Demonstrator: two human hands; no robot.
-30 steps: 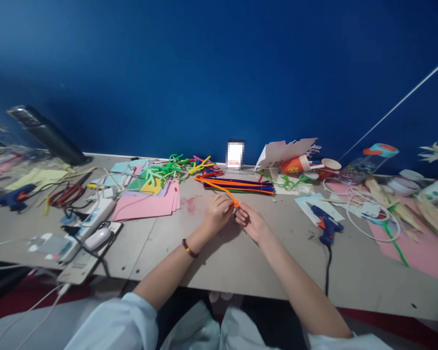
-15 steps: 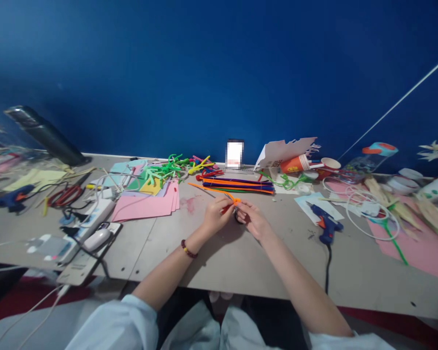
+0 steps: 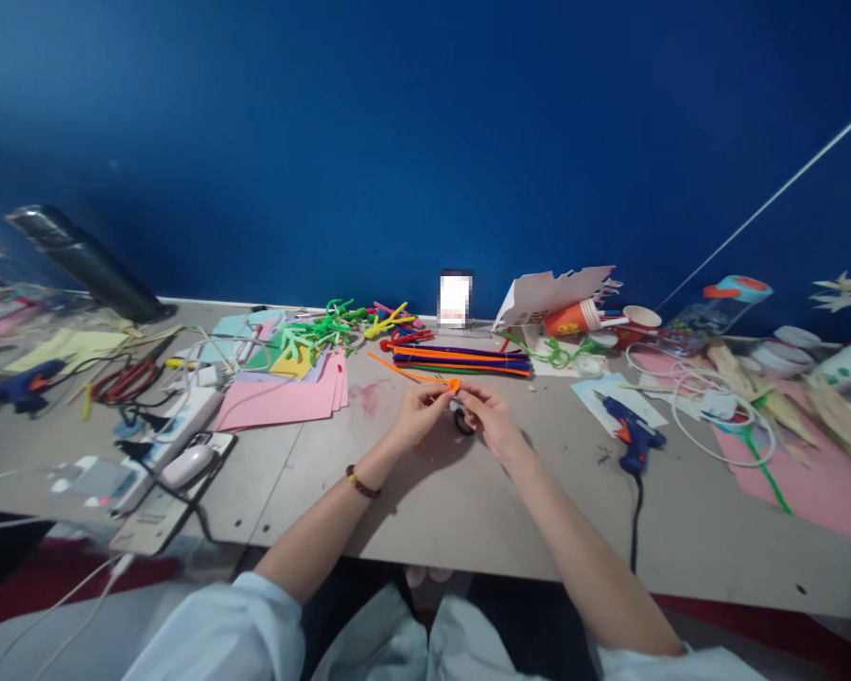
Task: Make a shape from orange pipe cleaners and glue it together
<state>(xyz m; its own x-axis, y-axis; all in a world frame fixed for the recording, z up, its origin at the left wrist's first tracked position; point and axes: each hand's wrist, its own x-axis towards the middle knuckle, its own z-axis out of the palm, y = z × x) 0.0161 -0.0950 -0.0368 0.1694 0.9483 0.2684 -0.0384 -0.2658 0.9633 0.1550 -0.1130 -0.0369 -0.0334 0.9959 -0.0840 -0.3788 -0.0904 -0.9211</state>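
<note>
My left hand (image 3: 421, 413) and my right hand (image 3: 488, 421) meet above the middle of the table, with their fingertips pinching an orange pipe cleaner (image 3: 408, 372). A small twisted orange knot (image 3: 454, 385) sits at the fingertips, and a long free end of the stem reaches up and left over the tabletop. Just below the hands lies a small dark loop (image 3: 462, 423), partly hidden by my right hand. What it is made of is too small to tell. A beaded bracelet (image 3: 359, 482) circles my left wrist.
A bundle of pipe cleaners (image 3: 460, 359) lies just beyond my hands, with green and yellow twisted pieces (image 3: 322, 331) behind pink paper sheets (image 3: 276, 402). A blue glue gun (image 3: 634, 435) stands right, a power strip (image 3: 184, 426) left.
My hands have drawn slightly apart and the orange stem has swung up and left. The dark loop shows more clearly beneath them, and the red bit near my left fingers no longer shows.
</note>
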